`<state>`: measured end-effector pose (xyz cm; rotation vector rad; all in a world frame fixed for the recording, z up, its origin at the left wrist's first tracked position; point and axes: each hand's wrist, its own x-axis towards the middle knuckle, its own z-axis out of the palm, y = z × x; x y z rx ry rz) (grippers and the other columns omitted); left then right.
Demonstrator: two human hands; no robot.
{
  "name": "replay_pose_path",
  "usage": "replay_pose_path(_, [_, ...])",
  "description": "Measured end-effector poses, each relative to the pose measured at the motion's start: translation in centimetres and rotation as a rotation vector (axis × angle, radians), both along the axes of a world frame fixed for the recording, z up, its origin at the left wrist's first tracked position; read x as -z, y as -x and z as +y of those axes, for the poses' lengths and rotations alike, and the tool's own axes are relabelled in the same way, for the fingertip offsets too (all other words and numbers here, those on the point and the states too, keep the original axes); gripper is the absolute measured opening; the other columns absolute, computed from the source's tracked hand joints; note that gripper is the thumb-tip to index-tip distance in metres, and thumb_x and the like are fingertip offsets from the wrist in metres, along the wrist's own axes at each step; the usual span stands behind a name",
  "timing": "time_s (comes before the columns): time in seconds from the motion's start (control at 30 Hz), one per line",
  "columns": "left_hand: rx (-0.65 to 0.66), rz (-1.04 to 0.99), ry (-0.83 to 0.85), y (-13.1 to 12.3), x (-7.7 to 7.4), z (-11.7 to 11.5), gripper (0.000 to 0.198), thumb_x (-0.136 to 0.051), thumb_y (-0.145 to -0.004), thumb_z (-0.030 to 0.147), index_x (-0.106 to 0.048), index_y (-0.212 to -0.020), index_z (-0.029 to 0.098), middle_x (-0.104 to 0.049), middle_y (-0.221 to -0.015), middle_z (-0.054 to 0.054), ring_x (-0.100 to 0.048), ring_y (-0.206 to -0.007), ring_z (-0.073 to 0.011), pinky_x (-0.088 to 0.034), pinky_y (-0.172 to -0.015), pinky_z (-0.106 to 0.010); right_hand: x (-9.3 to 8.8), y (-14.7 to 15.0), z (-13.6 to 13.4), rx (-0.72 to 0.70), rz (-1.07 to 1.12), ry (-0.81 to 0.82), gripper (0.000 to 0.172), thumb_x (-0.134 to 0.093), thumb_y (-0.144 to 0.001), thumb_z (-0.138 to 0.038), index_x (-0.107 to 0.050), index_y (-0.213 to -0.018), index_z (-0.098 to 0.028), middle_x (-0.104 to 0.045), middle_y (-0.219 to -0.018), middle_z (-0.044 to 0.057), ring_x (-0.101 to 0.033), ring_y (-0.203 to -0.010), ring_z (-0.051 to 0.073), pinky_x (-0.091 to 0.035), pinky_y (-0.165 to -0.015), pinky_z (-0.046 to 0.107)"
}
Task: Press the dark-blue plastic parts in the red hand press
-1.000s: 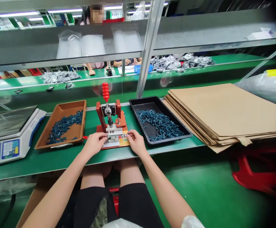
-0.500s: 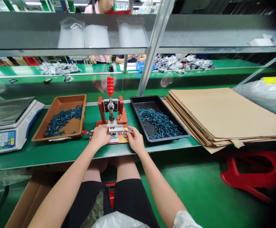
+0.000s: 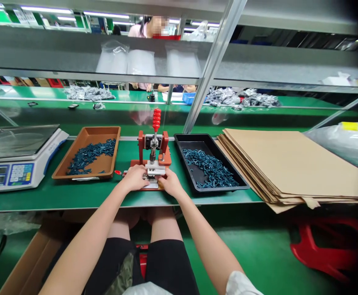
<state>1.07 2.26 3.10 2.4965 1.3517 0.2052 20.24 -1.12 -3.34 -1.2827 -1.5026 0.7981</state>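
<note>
- Red-and-silver press (image 3: 153, 155) is standing on green table (image 3: 92, 196) right in front of me, btwn 2 trays; its ribbed red handle (image 3: 156, 120) is pointing up.
- L hand (image 3: 135, 178): am resting it at press's lower L side, fingers curling in near the metal block (image 3: 154, 169). Grip is looking narrow; can't tell if fingertips are holding a pc.
- R hand (image 3: 170, 181): am placing it opp. side, fingertips tucking in by the block's lower R end. Also narrow; can't tell re held pc, view's too small.
- Red tip (image 3: 118, 172) is sticking out just L of my L hand.
- Brown tray (image 3: 106, 163), L of press, is holding a loose heap of dark blue pcs (image 3: 91, 155).
- Black tray (image 3: 194, 143), R of press, is holding lots of thin blue pcs (image 3: 211, 170).
- White scale (image 3: 21, 172) w/ keypad is sitting far L.
- Cardboard stack (image 3: 289, 164) is lying R of black tray.
- Bkgd: translucent bags (image 3: 142, 61) are lying on grey shelf (image 3: 258, 63); co-worker (image 3: 137, 30) in pink is showing beyond.
- Red stool (image 3: 320, 250) is standing lower R, partly blurred.
</note>
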Motion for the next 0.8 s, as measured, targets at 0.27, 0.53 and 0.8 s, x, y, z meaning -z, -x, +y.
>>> replay_pose_path(0.27, [0.002, -0.035, -0.031, 0.2, 0.5, -0.1, 0.033, -0.071, -0.073, 0.034, -0.076, -0.104, 0.024, -0.070, -0.125, -0.008, -0.063, -0.115, -0.0344, -0.049, -0.099, -0.045, 0.1, 1.7, 0.6, -0.021, 0.050, 0.009, 0.020, -0.073, -0.075, -0.025, -0.077, -0.093, -0.019, -0.077, -0.104, 0.005, -0.071, -0.094, 0.024, -0.055, -0.092, 0.037])
replay_pose_path(0.53, [0.016, -0.153, -0.087, 0.2, 0.9, -1.6, 0.022, -0.071, -0.077, 0.029, -0.076, -0.097, 0.021, -0.071, -0.118, -0.009, -0.062, -0.115, -0.0323, -0.048, -0.102, -0.048, 0.3, 1.2, 0.2, -0.008, -0.057, -0.112, 0.026, -0.066, -0.078, -0.018, -0.077, -0.101, -0.022, -0.075, -0.106, 0.004, -0.071, -0.094, 0.022, -0.056, -0.090, 0.035])
replay_pose_path(0.8, [-0.358, -0.641, -0.468, 6.1, 0.4, -0.6, 0.029, -0.060, -0.090, 0.038, -0.070, -0.110, 0.020, -0.067, -0.122, -0.013, -0.058, -0.122, -0.0297, -0.041, -0.113, -0.051, -0.1, 1.2, -0.1, -0.005, -0.142, -0.207, 0.021, -0.066, -0.079, -0.016, -0.078, -0.095, -0.021, -0.073, -0.106, 0.006, -0.070, -0.098, 0.022, -0.055, -0.093, 0.034])
